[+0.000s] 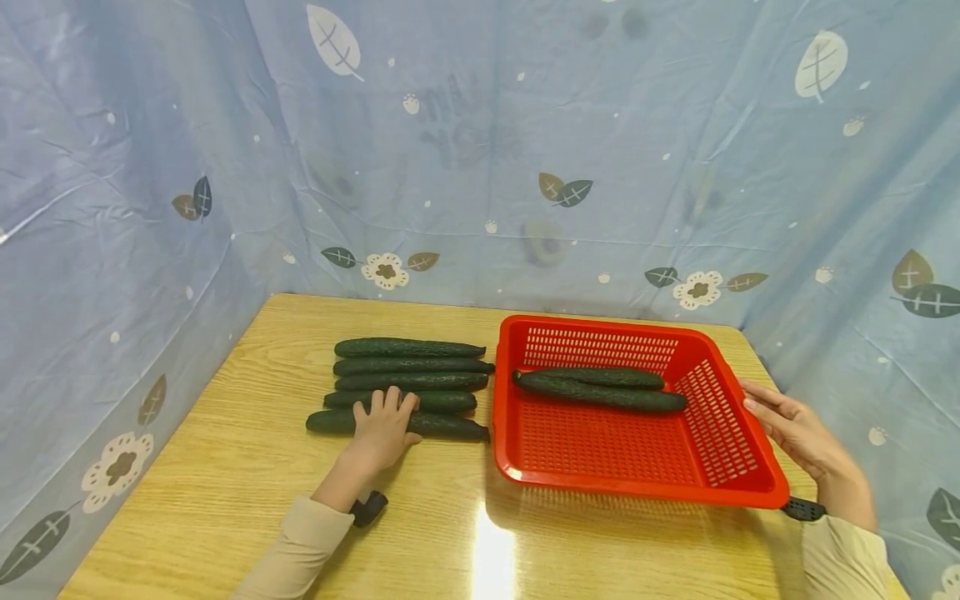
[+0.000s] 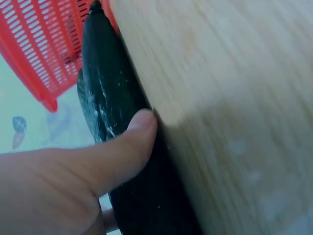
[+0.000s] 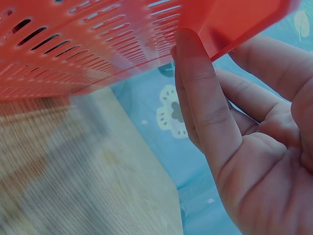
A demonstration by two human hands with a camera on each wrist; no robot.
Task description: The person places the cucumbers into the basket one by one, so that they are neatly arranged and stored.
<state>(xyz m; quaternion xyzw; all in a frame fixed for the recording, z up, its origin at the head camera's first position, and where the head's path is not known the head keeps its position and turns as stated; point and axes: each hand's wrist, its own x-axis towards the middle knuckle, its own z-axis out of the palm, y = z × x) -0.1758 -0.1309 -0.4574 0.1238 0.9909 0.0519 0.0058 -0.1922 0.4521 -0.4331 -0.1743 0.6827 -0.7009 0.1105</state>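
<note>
Several long dark green cucumbers (image 1: pixel 410 381) lie side by side on the table, left of a red plastic basket (image 1: pixel 645 493). My left hand (image 1: pixel 384 429) is over the nearest cucumber (image 1: pixel 450 427), thumb on its near side and fingers across the top. The left wrist view shows the thumb (image 2: pixel 124 154) pressed to that cucumber (image 2: pixel 110 78); most other fingers are hidden. Inside the basket two more cucumbers (image 1: pixel 600 392) lie along its far half. At the basket's right rim, my right hand (image 1: pixel 806 437) touches the outside with fairly straight fingers (image 3: pixel 203 88).
The wooden table (image 1: pixel 247 467) ends at a blue patterned cloth (image 1: pixel 480 167) behind and at both sides. The basket stands close to the table's right edge, its left rim beside the cucumber ends. Dark wrist straps (image 1: pixel 369 508) show at both wrists.
</note>
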